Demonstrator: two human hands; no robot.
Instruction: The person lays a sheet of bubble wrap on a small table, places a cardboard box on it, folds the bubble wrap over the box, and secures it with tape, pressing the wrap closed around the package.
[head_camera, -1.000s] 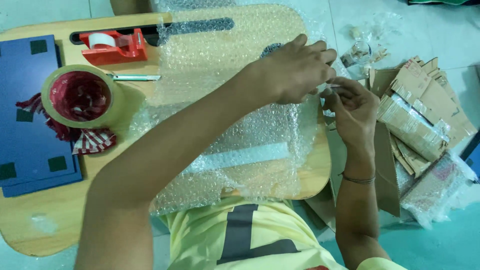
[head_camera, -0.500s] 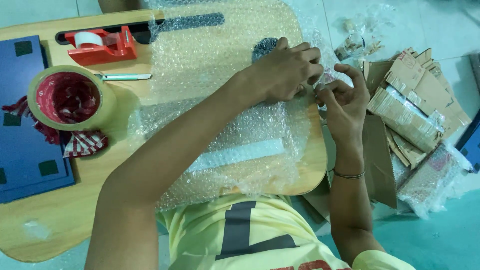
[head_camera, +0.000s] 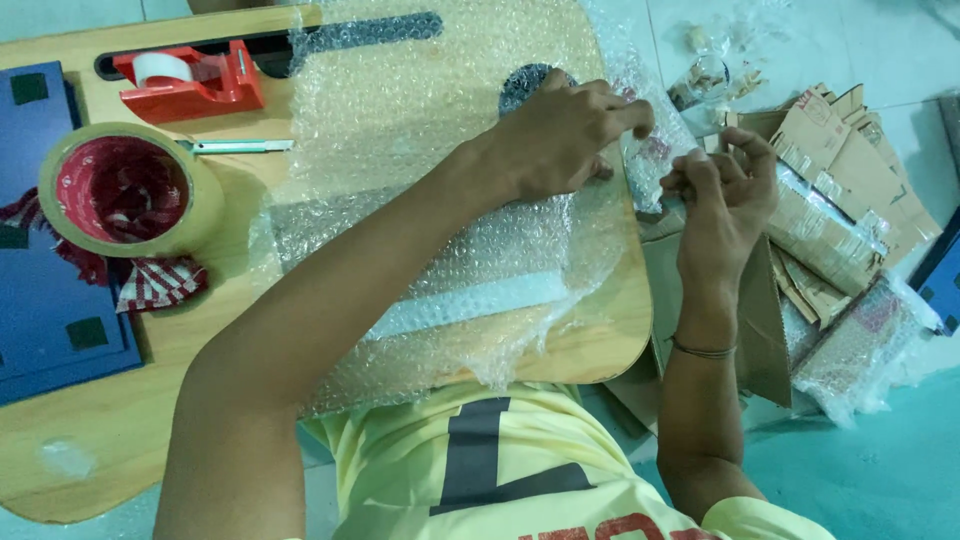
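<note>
the bubble wrap (head_camera: 440, 250) is lying spread over the wooden desk (head_camera: 120, 440), its right edge lifted off the side. both hands, left hand (head_camera: 565, 130) and right hand (head_camera: 722, 185), are pinching that edge, each grip closed, keeping it taut.

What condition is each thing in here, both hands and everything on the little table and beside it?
Left hand: pressed down on the bubble wrap, fingers pinching its edge.
Right hand: pinching the same edge, just off the table.
Bubble wrap: spread flat over the wooden table.
Big tape roll: lying flat.
Red tape dispenser: loaded with a roll, untouched.
Cardboard pieces: flattened, piled on the floor.
</note>
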